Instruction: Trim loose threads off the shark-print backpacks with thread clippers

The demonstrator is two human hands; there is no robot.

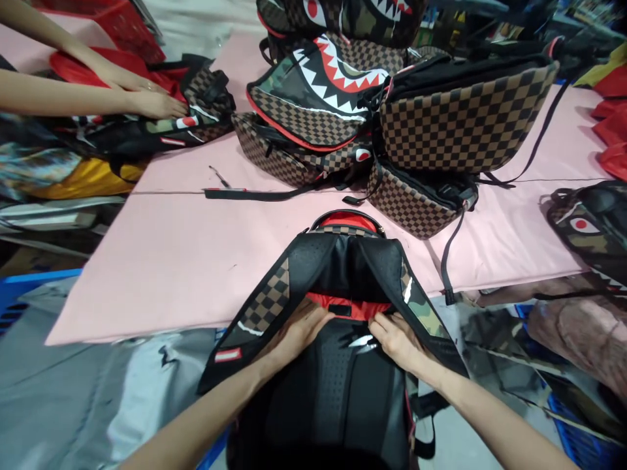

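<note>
A black backpack [323,405] with checkered and camouflage shoulder straps leans against the near edge of the table, its back panel facing me. Between the straps a slit shows red lining [365,309] and a small black label [339,310]. My left hand [309,323] is closed on the left part of the slit's edge, fingertips at the lining. At the right end, my right hand [396,336] pinches the edge. Silver blades of small thread snips [363,343] stick out of the right hand; their handles are hidden in the palm.
Several checkered backpacks [465,117] with shark-mouth prints are piled on the pink-covered table [186,261]. A loose strap [255,194] and a pen-like tool [219,176] lie before them. At upper left, another person's hands [151,98] rest on a red-lined bag. Blue crates [29,284] stand below.
</note>
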